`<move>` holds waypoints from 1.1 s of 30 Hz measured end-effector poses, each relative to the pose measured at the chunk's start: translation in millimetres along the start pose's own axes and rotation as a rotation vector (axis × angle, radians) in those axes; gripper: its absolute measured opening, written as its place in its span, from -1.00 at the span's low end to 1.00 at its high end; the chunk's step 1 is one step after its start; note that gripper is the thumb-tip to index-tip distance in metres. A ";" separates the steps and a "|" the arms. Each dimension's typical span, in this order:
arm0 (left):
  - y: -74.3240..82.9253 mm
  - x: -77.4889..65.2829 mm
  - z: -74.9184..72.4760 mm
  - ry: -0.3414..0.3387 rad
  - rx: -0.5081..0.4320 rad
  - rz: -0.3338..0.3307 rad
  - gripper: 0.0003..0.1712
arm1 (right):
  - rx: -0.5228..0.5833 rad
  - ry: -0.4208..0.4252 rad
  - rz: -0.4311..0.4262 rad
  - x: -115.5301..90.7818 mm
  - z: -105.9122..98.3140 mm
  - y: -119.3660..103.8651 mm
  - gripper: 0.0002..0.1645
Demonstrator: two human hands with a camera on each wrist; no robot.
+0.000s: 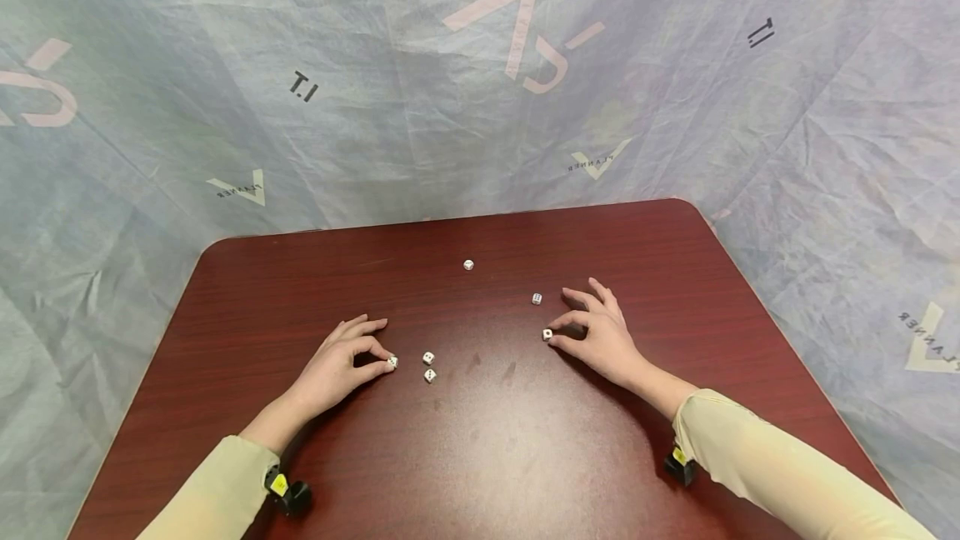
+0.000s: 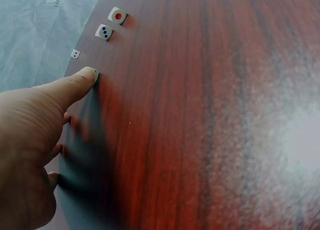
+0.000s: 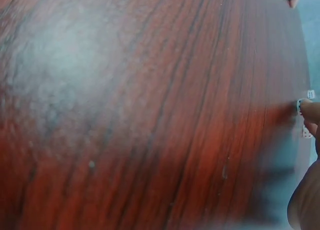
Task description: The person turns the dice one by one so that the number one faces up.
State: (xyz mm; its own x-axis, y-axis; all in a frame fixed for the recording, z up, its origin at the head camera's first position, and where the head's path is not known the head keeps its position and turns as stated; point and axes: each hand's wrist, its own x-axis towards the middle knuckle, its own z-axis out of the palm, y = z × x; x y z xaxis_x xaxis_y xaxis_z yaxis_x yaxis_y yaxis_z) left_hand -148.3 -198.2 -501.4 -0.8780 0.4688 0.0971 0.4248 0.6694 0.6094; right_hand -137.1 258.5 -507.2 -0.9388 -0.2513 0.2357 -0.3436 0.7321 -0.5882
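My left hand (image 1: 333, 365) pinches a small white die (image 1: 393, 362) between thumb and forefinger, its other fingers stretched forward. Just right of it sit two more white dice, one (image 1: 428, 357) behind the other (image 1: 430, 375), with a narrow gap between them. On the right, my right hand (image 1: 603, 340) holds a die (image 1: 547, 335) by thumb and forefinger at the tabletop. Another die (image 1: 537, 298) lies a little beyond that hand's fingertips. In the left wrist view, the thumb largely covers the held die (image 2: 95, 75). The right wrist view shows its held die (image 3: 299, 106) only partly.
A single die (image 1: 468, 265) rests farther back, near the table's middle. The dark red wooden table (image 1: 495, 457) has rounded far corners. Grey printed cloth (image 1: 420, 107) hangs behind and beside it. Wrist cameras (image 1: 288, 494) are strapped at both cuffs.
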 end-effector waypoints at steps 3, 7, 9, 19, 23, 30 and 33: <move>0.2 0.0 -0.4 0.000 0.001 0.000 -0.87 | -0.012 -0.001 0.001 0.7 0.9 0.5 -0.78; -0.5 0.6 0.0 0.002 0.004 0.006 -0.87 | -0.026 0.001 -0.001 1.6 1.8 1.0 -0.77; -0.6 0.7 0.1 0.003 0.002 0.007 -0.87 | -0.030 0.002 -0.002 2.0 2.1 1.0 -0.78; -1.3 0.7 1.0 0.006 0.002 0.006 -0.88 | -0.027 -0.001 0.004 3.7 3.4 0.8 -0.82; -1.3 0.7 1.2 0.008 0.002 0.006 -0.88 | -0.027 0.003 0.004 4.4 3.8 0.7 -0.83; -1.7 0.5 1.0 0.007 0.000 0.002 -0.88 | -0.013 0.000 0.015 5.1 -0.2 1.0 -0.85; -2.0 0.9 1.0 0.008 0.002 0.004 -0.87 | -0.005 0.015 0.020 6.8 -6.3 3.0 -0.87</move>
State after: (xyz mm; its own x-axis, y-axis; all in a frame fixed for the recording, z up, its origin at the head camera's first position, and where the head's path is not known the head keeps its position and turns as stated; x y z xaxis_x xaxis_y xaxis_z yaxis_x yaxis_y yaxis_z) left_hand -149.7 -198.5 -503.3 -0.8780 0.4669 0.1059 0.4288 0.6685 0.6077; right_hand -144.3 262.9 -502.5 -0.9450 -0.2268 0.2357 -0.3245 0.7398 -0.5893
